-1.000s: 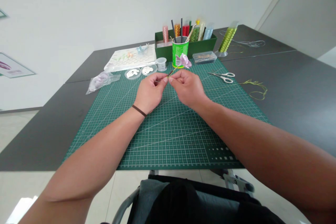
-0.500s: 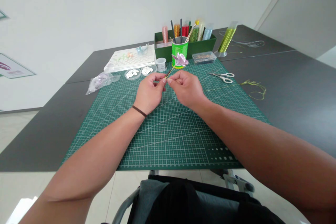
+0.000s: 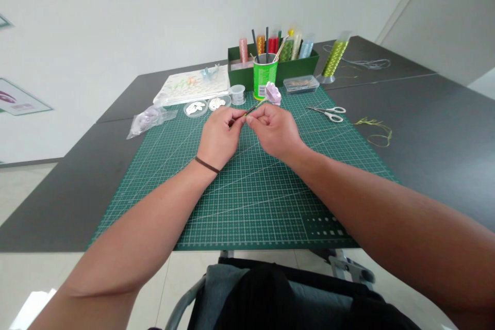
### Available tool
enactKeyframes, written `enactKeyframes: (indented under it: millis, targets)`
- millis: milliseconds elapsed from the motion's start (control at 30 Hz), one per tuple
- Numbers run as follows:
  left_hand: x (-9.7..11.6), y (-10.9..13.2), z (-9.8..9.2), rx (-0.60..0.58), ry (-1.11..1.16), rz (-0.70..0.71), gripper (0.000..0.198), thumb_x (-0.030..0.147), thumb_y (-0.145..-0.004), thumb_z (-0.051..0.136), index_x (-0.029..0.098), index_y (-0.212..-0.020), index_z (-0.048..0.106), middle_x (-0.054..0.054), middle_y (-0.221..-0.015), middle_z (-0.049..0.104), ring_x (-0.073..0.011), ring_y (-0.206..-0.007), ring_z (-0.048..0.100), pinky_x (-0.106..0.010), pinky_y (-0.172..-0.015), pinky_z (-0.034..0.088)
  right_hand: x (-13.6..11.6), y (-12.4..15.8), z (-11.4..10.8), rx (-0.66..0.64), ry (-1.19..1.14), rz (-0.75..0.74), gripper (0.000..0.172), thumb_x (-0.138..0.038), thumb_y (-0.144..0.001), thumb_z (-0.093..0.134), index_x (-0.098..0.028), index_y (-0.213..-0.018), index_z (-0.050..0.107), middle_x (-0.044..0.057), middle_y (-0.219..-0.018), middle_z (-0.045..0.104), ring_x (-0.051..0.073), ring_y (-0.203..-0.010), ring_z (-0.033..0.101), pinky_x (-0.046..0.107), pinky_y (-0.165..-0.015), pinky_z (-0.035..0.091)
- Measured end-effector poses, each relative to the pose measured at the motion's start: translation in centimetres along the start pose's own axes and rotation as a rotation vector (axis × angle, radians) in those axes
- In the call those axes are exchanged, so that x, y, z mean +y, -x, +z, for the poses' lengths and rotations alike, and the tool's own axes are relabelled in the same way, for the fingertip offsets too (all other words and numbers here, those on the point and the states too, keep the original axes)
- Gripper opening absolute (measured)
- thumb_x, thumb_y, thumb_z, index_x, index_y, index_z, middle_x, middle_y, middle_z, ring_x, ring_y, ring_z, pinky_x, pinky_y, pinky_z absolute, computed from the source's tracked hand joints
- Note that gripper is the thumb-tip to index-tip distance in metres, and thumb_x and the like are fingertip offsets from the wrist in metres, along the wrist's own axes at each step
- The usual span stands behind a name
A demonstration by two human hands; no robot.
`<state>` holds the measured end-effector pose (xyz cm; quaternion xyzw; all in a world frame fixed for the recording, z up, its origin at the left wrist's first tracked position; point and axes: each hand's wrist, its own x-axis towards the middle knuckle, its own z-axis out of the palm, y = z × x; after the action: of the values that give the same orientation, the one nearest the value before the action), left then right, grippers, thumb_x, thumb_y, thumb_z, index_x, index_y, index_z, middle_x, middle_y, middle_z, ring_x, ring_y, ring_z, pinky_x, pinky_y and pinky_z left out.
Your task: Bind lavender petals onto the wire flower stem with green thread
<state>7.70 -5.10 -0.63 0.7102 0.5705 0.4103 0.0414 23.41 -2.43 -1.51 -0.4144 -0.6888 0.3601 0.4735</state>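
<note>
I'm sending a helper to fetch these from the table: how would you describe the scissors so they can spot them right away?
Start at the green cutting mat. Near its far right edge, to the right of the person's right hand, lie small scissors with white looped handles and blades pointing left. They're the only scissors visible, just short of the loose green thread on the dark table.

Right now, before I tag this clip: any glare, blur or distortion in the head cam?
Head view: wide-angle stretch fans the green gridded cutting mat toward the bottom edge; lighting is soft with only faint shadows; a white glare patch sits on the pale floor tile, lower left; the pale purple satin flower looks slightly soft, its fine detail unresolved.
</note>
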Motion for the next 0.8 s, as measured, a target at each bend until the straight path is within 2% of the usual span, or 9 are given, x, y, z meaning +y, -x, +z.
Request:
enactKeyframes:
  millis: [133,267,433,667,800]
  targets:
    - [0.0,0.1,-0.4,-0.021,-0.131,0.068,0.017,0.025,-0.104,0.064,0.022,-0.102,0.081,-0.006,-0.101,0.079,-0.0216,-0.1,0.069,-0.037,-0.096,0.057,-0.1,0.1,-0.1,-0.003,0.048,-0.005,0.016,-0.024,-0.095,0.069,-0.022,-0.081,0.061,-0.008,-0.055,0.041,0.011,-0.055,0.037,0.03,-0.058,0.03]
    - [-0.3,0.1,-0.3,-0.023,-0.202,0.101,0.02,0.028,-0.106,0.062,0.021,-0.106,0.081,-0.007,-0.103,0.078,-0.0216,-0.1,0.068,-0.035,-0.093,0.057,-0.2,0.1,-0.1,-0.005,0.06,-0.004,0.017,-0.025,-0.096,0.069,-0.022,-0.081,0.061,-0.009,-0.054,0.037,0.012,-0.055,0.035,0.031,-0.059,0.03]
    - [-1.0,0.1,-0.1,-0.029,-0.273,0.184,0.026,0.031,-0.109,0.057,0.02,-0.11,0.081,-0.009,-0.103,0.075,-0.0215,-0.096,0.067,-0.035,-0.089,0.056,0.2,0.1,0.0,0.003,0.031,-0.018,0.013,-0.025,-0.096,0.067,-0.022,-0.084,0.063,-0.008,-0.057,0.04,0.012,-0.056,0.035,0.031,-0.058,0.03]
    - [-0.8,0.0,-0.5,-0.046,-0.409,0.309,0.032,0.026,-0.11,0.05,0.02,-0.105,0.081,-0.01,-0.094,0.074,-0.0234,-0.092,0.066,-0.035,-0.081,0.054,0.0,0.0,-0.3,0.008,0.151,-0.063,0.013,-0.027,-0.098,0.067,-0.022,-0.086,0.066,-0.006,-0.057,0.042,0.014,-0.059,0.041,0.032,-0.063,0.034]
    - [-0.5,0.0,-0.8,-0.083,-0.449,0.322,0.031,0.02,-0.106,0.05,0.018,-0.097,0.08,-0.011,-0.095,0.073,-0.0243,-0.089,0.066,-0.037,-0.08,0.054,-0.3,0.1,-0.6,0.003,0.297,-0.14,0.011,-0.026,-0.097,0.066,-0.022,-0.088,0.069,-0.003,-0.06,0.05,0.017,-0.066,0.05,0.033,-0.07,0.037]
